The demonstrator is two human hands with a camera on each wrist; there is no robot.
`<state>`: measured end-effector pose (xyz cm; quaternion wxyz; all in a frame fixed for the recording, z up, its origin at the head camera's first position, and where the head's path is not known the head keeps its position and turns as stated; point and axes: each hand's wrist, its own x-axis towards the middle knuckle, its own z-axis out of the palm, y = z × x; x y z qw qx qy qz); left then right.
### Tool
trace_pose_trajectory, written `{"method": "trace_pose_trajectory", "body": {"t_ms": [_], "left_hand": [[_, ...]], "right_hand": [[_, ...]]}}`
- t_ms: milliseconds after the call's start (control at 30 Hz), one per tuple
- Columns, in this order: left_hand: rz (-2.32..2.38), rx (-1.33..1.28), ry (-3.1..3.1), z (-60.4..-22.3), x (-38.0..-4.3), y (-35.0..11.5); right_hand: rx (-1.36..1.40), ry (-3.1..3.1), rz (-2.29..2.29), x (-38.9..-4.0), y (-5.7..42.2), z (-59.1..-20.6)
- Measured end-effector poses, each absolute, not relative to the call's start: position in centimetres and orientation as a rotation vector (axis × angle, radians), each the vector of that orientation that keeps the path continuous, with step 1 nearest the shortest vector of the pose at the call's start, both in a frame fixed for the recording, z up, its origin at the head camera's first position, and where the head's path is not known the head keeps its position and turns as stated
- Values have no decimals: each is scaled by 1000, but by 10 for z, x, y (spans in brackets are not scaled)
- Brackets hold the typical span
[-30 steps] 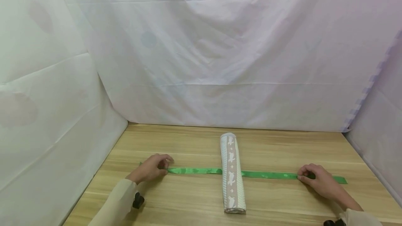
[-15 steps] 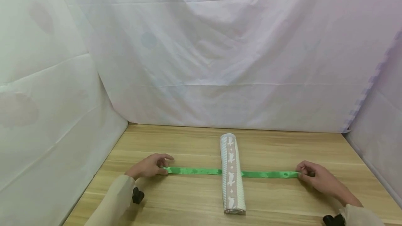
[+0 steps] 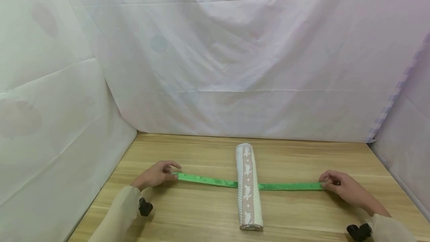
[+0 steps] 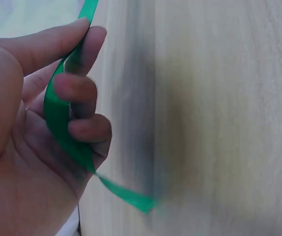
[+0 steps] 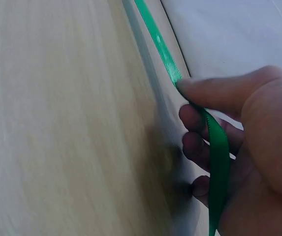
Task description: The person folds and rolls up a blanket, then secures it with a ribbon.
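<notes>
A green satin ribbon (image 3: 208,180) runs crosswise beneath a rolled-up cloth (image 3: 248,189), white with a band of pale animal figures. On the left, my left hand (image 3: 155,175) pinches the ribbon between thumb and forefinger, slightly raised off the table. In the left wrist view the ribbon's tail (image 4: 62,115) passes through the palm and its end hangs past the little finger. My right hand (image 3: 347,189) pinches the other side of the ribbon with thumb and forefinger. The right wrist view shows that tail (image 5: 219,162) hanging down across the palm.
The wood-grain table (image 3: 195,152) lies under everything. White cloth hangs behind it (image 3: 215,66) and along both sides. A small black device (image 3: 145,207) is strapped at the left wrist, another black device (image 3: 358,232) at the right.
Both hands have gone from touching the ribbon on the table to lifting it. The left hand has risen and shifted slightly left, and the ribbon's left part now slopes upward. The rolled cloth stays put.
</notes>
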<state>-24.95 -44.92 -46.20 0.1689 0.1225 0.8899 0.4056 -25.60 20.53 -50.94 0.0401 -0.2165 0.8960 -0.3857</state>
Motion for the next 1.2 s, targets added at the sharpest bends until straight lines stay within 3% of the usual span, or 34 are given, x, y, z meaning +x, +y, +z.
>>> {"method": "trace_pose_trajectory", "body": {"t_ms": [267,733,1200], "left_hand": [[1163,259,2594,-471,-250,-445],[1129,58,2658,-479,-249,-441],[1185,-16,2629,-477,-245,-439]], "right_hand": [[-458,2955,-1078,-254,196,-510],[-375,3108,-984,-256,194,-504],[-546,2835,-1363,-248,196,-449]]}}
